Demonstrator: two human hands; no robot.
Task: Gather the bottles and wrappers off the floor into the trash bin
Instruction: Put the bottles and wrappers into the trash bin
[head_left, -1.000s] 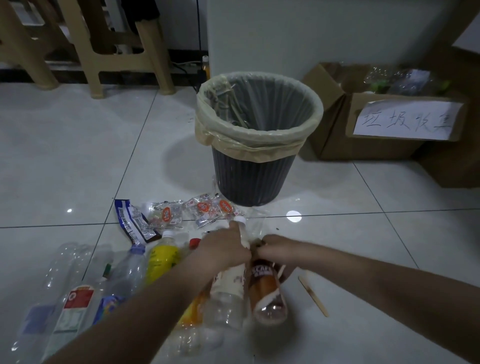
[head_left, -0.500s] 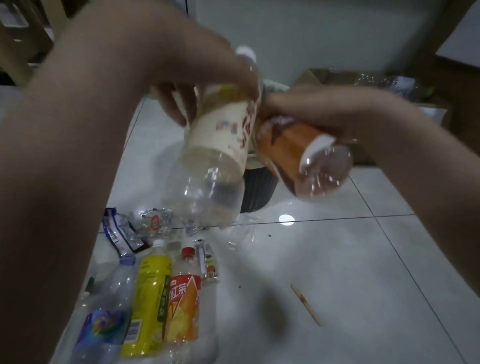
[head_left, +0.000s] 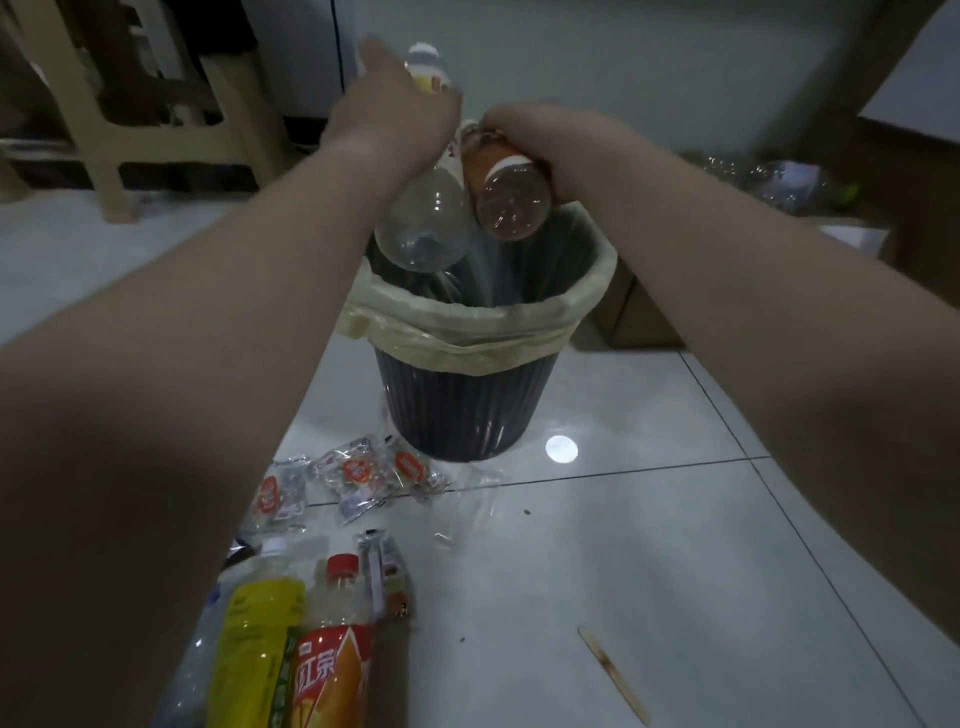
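My left hand (head_left: 395, 117) grips a clear white-capped bottle (head_left: 423, 223), and my right hand (head_left: 550, 137) grips a brown-labelled bottle (head_left: 509, 195). Both bottles hang side by side over the mouth of the dark trash bin (head_left: 467, 410), which has a pale yellow liner. On the floor in front of the bin lie several clear snack wrappers (head_left: 358, 475). Nearer me lie a yellow bottle (head_left: 257, 649), a red-capped orange bottle (head_left: 332, 654) and a small wrapper (head_left: 387, 577). My left arm hides more bottles at the lower left.
A wooden stick (head_left: 613, 675) lies on the white tiles at the right. Cardboard boxes (head_left: 644, 317) with clear plastic stand behind the bin at the right. Wooden chair legs (head_left: 104, 150) stand at the back left, and a pale wall rises behind the bin.
Both hands have lifted the two bottles from the floor and carried them forward, from in front of the bin to above its opening.
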